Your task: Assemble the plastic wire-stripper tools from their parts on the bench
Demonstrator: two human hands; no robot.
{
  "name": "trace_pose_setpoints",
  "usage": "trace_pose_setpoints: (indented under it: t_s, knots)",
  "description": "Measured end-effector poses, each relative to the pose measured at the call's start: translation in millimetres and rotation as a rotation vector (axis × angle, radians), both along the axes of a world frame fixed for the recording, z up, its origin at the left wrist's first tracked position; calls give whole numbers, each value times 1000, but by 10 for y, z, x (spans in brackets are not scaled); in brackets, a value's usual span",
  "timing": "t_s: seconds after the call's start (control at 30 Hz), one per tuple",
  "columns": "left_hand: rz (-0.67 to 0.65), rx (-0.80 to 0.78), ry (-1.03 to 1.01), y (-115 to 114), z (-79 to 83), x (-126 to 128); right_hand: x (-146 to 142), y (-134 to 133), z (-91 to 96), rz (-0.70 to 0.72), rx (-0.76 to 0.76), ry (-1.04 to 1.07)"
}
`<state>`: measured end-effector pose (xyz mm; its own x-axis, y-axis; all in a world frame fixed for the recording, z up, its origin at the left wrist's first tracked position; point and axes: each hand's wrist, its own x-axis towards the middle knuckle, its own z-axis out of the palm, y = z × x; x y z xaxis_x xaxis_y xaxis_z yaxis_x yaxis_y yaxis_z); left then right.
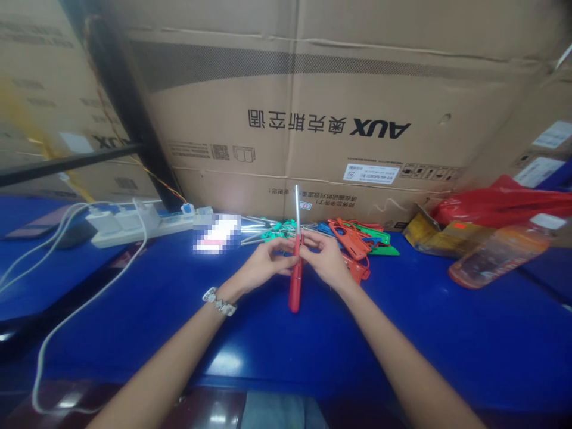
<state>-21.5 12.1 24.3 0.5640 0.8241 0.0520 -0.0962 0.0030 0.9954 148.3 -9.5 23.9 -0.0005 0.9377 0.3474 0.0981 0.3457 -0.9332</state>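
Observation:
Both hands meet over the middle of the table on a red long-necked lighter (pixel 295 290), its slim metal tube (pixel 297 205) pointing up and away from me. My left hand (pixel 270 262) pinches the lighter's red body from the left, thumb across its upper part. From the right, my right hand (pixel 325 255) grips the same body near the base of the tube. My fingers partly cover that joint. Just behind my hands lie metal rods with green ends (pixel 282 229). Red plastic pieces (pixel 351 238) and green plastic pieces (pixel 382 235) are heaped beside my right hand.
A large cardboard box (pixel 223 89) walls off the back of the blue table (pixel 393 322). At left are a power strip (pixel 134 229) with white cables and a blurred-out bright rectangle (pixel 217 234). A bottle (pixel 498 253) lies at right near a red bag (pixel 500 205).

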Motion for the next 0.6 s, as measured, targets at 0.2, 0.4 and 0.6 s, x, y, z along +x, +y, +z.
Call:
trace_pose_setpoints:
  t_s: [0.2,0.4,0.6]
  knots:
    - [42,-26,-2,24,-48,15,-57,77,-71,-49,2,-30]
    - [108,-90,-30,78,-81,30,-69,222,-103,-11,-103,5]
    - [223,-163,-112,148,-128,41,-24,451,-121,-63,-165,-41]
